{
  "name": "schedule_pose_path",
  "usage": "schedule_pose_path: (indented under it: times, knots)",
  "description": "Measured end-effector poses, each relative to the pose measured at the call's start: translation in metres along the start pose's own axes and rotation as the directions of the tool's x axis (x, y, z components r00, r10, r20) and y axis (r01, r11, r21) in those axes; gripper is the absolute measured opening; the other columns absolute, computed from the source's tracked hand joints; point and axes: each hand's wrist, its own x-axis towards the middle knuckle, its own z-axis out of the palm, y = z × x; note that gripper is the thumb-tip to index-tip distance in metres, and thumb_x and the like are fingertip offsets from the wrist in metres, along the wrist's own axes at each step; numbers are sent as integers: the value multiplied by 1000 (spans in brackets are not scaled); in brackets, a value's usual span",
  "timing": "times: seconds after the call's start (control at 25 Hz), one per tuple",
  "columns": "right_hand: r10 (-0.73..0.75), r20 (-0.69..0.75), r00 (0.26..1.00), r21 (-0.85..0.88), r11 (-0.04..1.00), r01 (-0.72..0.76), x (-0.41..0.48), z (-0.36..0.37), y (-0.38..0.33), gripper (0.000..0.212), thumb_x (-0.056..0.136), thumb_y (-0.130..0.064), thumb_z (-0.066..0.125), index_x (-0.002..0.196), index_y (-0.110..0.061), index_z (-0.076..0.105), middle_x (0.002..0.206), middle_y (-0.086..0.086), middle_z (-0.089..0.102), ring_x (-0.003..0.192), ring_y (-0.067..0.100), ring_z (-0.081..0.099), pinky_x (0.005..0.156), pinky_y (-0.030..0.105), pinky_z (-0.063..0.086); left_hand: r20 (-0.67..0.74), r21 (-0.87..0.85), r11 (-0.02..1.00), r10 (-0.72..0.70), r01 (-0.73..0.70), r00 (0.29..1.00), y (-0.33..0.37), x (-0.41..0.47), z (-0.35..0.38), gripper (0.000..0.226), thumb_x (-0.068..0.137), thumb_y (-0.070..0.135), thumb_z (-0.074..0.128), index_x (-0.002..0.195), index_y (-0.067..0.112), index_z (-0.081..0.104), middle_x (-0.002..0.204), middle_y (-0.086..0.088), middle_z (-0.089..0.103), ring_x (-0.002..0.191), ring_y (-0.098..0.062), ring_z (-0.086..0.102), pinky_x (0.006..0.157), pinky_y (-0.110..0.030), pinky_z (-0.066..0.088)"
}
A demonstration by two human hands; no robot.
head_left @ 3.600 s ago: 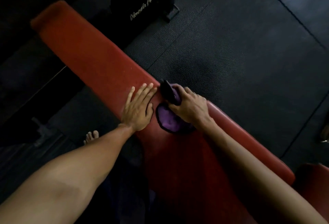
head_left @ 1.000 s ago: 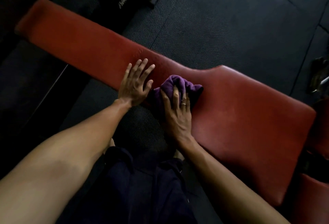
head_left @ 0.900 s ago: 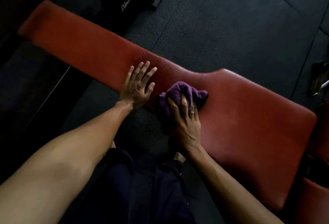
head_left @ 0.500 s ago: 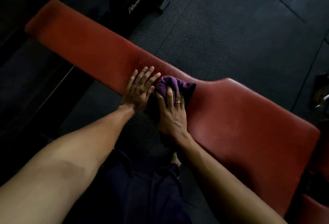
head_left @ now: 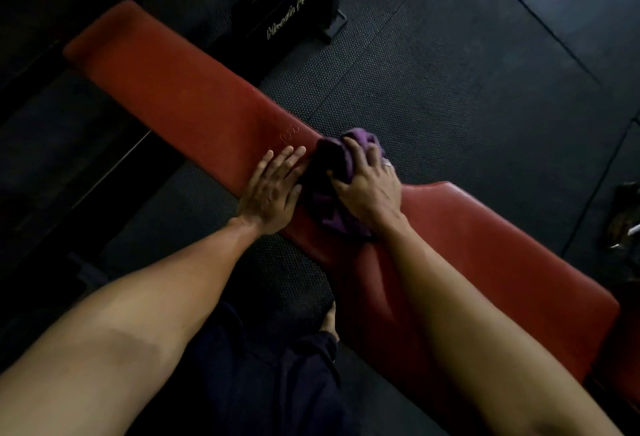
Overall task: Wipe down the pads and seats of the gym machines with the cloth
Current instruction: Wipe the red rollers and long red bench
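Observation:
A long red padded bench (head_left: 180,96) runs from the upper left to the lower right, wider at the right end. My left hand (head_left: 272,187) lies flat on the pad near its front edge, fingers straight. Just to its right, my right hand (head_left: 367,182) grips a bunched purple cloth (head_left: 334,172) and presses it on the pad near the far edge, where the narrow part meets the wide part. Part of the cloth is hidden under my palm.
Black rubber floor mats (head_left: 467,64) surround the bench. A dark machine base with white lettering (head_left: 285,21) stands behind the pad. A small dim object (head_left: 623,217) lies on the floor at the right edge. My dark trousers (head_left: 270,373) are below.
My right hand has pushed the cloth across the pad toward its far edge. The left hand stays flat on the same spot. The view shifted slightly.

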Motion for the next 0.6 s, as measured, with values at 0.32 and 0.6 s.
schedule_pose_path:
  times: [0.32, 0.6]
  knots:
    - [-154, -180, 972, -27, 988, 151, -44, 27, -35, 73, 90, -65, 51, 149, -22, 49, 159, 18, 35, 152, 40, 22, 124, 56, 13, -37, -30, 1000, -6, 5, 999, -8, 16, -5, 48, 98, 24, 38, 142, 10, 52, 150, -7, 49, 139, -26, 44, 115, -47, 30]
    - [50, 6, 999, 57, 997, -50, 38, 2, -25, 79, 84, -83, 43, 150, -42, 33, 145, 5, 48, 127, 32, 54, 104, 44, 44, 35, 50, 987, -157, 155, 987, -65, 64, -21, 50, 99, 31, 34, 144, 17, 51, 152, -5, 46, 143, -26, 38, 121, -46, 20]
